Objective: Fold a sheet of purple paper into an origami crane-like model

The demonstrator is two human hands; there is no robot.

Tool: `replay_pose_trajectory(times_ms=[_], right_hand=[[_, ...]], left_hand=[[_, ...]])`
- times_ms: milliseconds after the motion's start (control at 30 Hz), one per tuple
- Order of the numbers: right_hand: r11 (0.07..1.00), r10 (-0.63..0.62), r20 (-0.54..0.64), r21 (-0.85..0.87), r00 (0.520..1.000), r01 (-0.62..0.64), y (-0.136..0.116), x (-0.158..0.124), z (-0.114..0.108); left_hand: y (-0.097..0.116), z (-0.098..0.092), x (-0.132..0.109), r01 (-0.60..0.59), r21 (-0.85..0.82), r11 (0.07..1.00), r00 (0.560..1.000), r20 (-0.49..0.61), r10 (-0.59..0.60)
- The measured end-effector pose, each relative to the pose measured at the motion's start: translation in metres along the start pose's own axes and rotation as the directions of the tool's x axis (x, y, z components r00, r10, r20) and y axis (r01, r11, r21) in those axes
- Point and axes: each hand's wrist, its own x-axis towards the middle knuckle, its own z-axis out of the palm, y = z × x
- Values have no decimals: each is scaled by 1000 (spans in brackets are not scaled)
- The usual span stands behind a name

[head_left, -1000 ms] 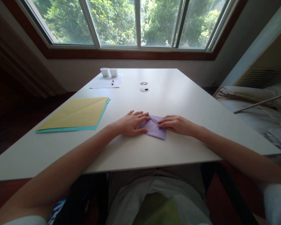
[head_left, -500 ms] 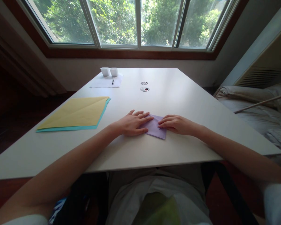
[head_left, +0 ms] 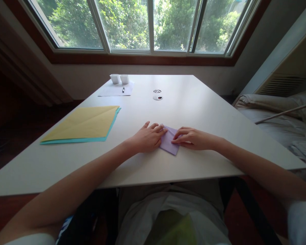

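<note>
A folded sheet of purple paper (head_left: 169, 142) lies on the white table in front of me, turned a little at an angle. My left hand (head_left: 150, 137) grips its left edge, with the fingers bent over the top and the thumb near the lower left side. From the right, my right hand (head_left: 190, 137) pinches the paper between bent fingers and thumb, covering its right edge. Fold lines show on the part between the hands; what lies under the fingertips is hidden.
Left on the table (head_left: 206, 112) lie yellow paper (head_left: 84, 122) and teal paper (head_left: 109, 131) beneath it. Farther back are white sheets (head_left: 109, 91), a dark pen (head_left: 123, 90) and two white containers (head_left: 119, 79). Two round discs (head_left: 157, 97) sit mid-table.
My left hand has gone from lying flat to bent fingers at the paper's edge. The paper has turned slightly, its near corner shifting toward me and left. My right hand has moved slightly nearer.
</note>
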Motion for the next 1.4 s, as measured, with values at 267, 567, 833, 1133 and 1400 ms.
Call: replay_pose_trajectory(times_ms=[267, 567, 833, 1133, 1400], right_hand=[[997, 15, -13, 79, 1000, -14, -3, 0, 1], [945, 316, -189, 151, 930, -290, 34, 22, 4], [903, 427, -206, 151, 880, -403, 59, 53, 14], [891, 453, -218, 149, 864, -430, 72, 66, 22], [900, 430, -270, 49, 861, -434, 70, 66, 23]], left_hand=[[2, 3, -3, -19, -5, 1000, 999, -34, 19], [1, 6, -3, -37, 15, 999, 998, -55, 38], [1, 5, -4, -43, 36, 998, 997, -61, 45], [3, 6, -4, -58, 68, 996, 994, -86, 64], [4, 3, -5, -47, 72, 996, 995, -79, 53]])
